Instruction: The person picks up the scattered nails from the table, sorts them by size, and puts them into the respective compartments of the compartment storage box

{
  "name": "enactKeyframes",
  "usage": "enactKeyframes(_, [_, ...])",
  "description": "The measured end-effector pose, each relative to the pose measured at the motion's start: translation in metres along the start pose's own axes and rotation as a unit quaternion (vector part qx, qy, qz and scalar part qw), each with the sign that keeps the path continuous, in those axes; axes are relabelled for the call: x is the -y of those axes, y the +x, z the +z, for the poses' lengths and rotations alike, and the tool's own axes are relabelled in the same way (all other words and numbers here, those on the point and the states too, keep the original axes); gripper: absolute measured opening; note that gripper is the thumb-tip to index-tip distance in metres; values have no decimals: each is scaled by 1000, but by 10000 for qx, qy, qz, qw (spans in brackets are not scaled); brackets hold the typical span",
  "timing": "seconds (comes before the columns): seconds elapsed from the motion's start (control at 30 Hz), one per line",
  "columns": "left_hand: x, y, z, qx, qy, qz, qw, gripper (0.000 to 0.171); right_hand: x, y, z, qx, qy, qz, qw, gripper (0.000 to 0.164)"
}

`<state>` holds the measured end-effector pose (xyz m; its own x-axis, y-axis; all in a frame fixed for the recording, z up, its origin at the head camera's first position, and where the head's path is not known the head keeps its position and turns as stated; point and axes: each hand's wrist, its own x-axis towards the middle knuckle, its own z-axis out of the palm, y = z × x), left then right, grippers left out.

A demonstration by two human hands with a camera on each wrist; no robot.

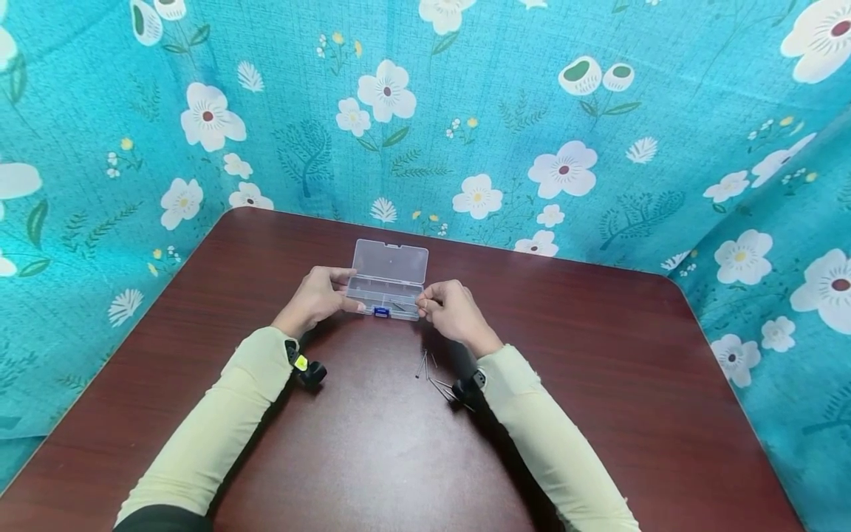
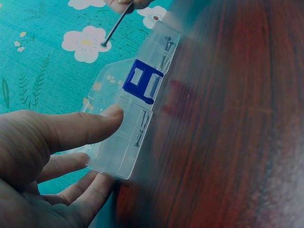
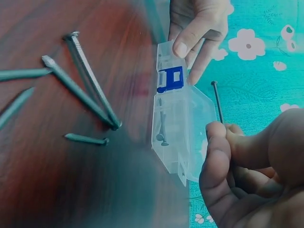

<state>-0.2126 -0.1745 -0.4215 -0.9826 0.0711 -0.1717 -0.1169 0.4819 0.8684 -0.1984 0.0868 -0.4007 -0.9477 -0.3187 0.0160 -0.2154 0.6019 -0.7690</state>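
Note:
A clear plastic compartment box [image 1: 357, 304] stands on the table with its lid [image 1: 391, 260] raised and a blue latch [image 2: 142, 83] at its front. My left hand [image 1: 315, 297] grips the box's left end, thumb on the front wall and fingers behind. Several nails [image 3: 162, 126] lie inside, showing through the wall. At the box's right end, my right hand [image 1: 455, 310] pinches a nail [image 3: 218, 102] between thumb and index finger, with its head end sticking out over the box. Several loose nails [image 3: 92, 78] lie on the tabletop near the right wrist.
The dark reddish-brown table [image 1: 372, 458] reaches back to a turquoise flowered curtain [image 1: 399, 148]. A wrist camera [image 1: 309, 372] is strapped to the left wrist, and another wrist camera [image 1: 465, 390] sits over part of the loose nails.

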Motion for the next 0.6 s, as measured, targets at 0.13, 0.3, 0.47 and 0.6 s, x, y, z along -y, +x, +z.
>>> enactKeyframes(0.13, [-1, 0, 0, 5, 41, -28, 10000, 78, 1, 11, 5, -65, -98, 1, 9999, 21])
enactKeyframes(0.3, [-2, -1, -2, -5, 11, -42, 10000, 79, 5, 28, 11, -240, -226, -26, 9995, 23])
enactKeyframes(0.47, [-1, 1, 0, -8, 20, -54, 10000, 79, 9, 39, 13, -226, -321, 47, 9992, 23])
enactKeyframes(0.6, [0, 1, 0, -30, 19, -17, 10000, 78, 10, 44, 16, -196, -476, 48, 9987, 26])
